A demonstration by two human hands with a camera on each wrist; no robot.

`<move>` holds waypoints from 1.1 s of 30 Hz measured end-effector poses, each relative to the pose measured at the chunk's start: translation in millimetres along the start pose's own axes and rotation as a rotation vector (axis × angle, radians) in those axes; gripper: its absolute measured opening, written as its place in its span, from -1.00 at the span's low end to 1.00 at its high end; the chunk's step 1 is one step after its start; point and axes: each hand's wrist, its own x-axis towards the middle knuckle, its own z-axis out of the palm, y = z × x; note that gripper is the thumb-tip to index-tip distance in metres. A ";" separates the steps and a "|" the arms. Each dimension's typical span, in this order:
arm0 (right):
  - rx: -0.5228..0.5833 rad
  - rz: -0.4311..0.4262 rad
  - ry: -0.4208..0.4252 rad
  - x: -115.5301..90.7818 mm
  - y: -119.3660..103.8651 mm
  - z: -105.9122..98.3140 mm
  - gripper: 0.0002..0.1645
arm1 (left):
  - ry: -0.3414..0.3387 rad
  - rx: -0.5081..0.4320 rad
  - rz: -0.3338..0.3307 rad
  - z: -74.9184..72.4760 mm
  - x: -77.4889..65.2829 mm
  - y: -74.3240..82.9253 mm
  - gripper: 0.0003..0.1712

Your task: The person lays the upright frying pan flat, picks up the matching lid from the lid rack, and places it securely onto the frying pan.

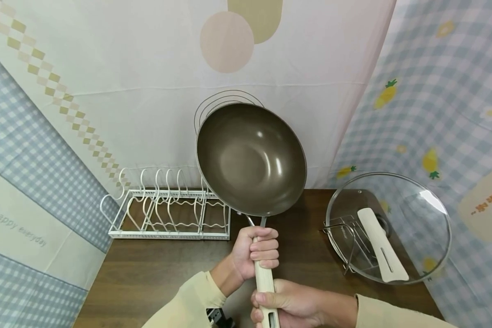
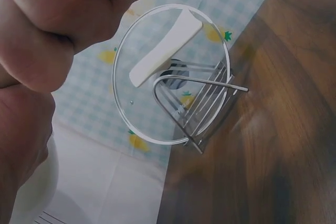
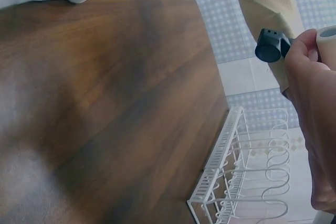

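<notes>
A deep wok (image 1: 246,159) with a dark grey-brown inside is held up by its long pale handle (image 1: 264,279), its bowl tilted to show the inside. My left hand (image 1: 255,253) grips the handle near the bowl, fingers wrapped round it. Lower down, my right hand (image 1: 289,303) holds the handle's end, thumb lying across it. In the right wrist view, the handle's end (image 3: 328,34) shows beside the right hand (image 3: 317,98). Curled left-hand fingers (image 2: 68,9) fill the upper left of the left wrist view.
A white wire rack (image 1: 168,234) stands at the table's back left, partly behind the wok. At right, a glass lid (image 1: 424,214) with a long cream handle (image 1: 382,246) leans in a metal wire stand (image 1: 348,237). Patterned cloths hang behind the brown wooden table (image 1: 147,273) and at both sides.
</notes>
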 end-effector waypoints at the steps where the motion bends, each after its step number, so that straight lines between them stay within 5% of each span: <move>1: 0.000 -0.009 0.009 -0.2 -0.1 1.2 -0.75 | -0.008 -0.007 -0.006 0.3 0.6 0.2 -0.54; 13: 0.026 -0.063 0.112 0.3 -0.7 12.1 -0.79 | -0.071 -0.093 -0.031 0.5 4.6 1.9 -0.55; 33: -0.029 -0.125 0.155 -5.3 1.9 17.9 -0.75 | -0.106 -0.212 -0.080 -5.4 14.0 -8.4 -0.54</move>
